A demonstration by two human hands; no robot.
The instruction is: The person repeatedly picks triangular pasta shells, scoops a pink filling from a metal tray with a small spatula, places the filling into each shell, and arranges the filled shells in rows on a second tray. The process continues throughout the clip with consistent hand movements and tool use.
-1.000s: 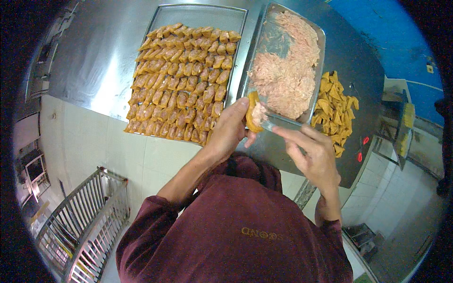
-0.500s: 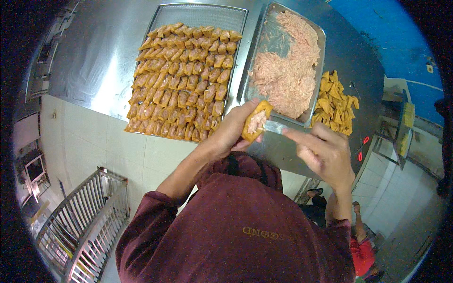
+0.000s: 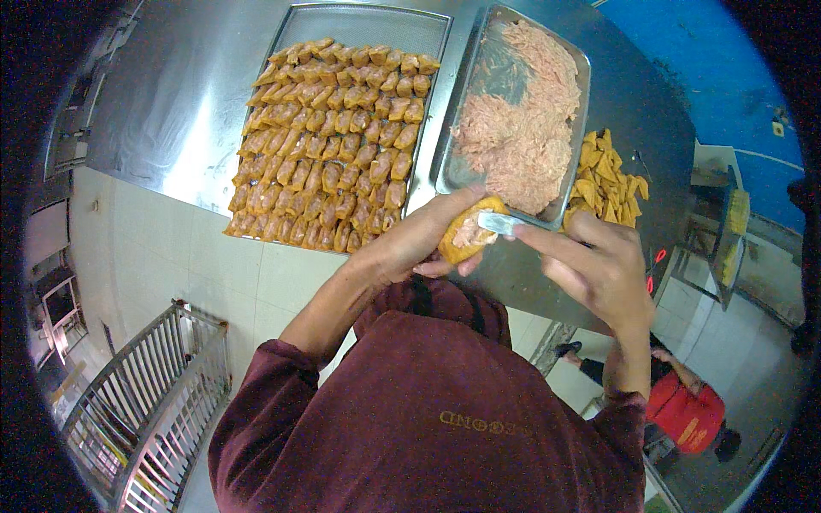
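My left hand grips a golden-brown fried tofu pocket, its open side up with pale pink minced meat in it. In my right hand is a small flat metal spatula, its blade lying on the meat at the pocket's upper end. Just beyond the hands, a metal tray holds a large mass of minced meat. To the right of that lies a heap of fried tofu pieces. Rows of filled pockets cover most of a mesh tray at the left.
Both trays stand on a steel table. A slatted metal rack is on the floor at lower left. A person in a red shirt is at lower right, behind my right arm. A stand is at the far right.
The spatula blade has shifted from the pocket's right side onto the meat near its upper end. My right hand has moved slightly right. The person in red now shows more fully.
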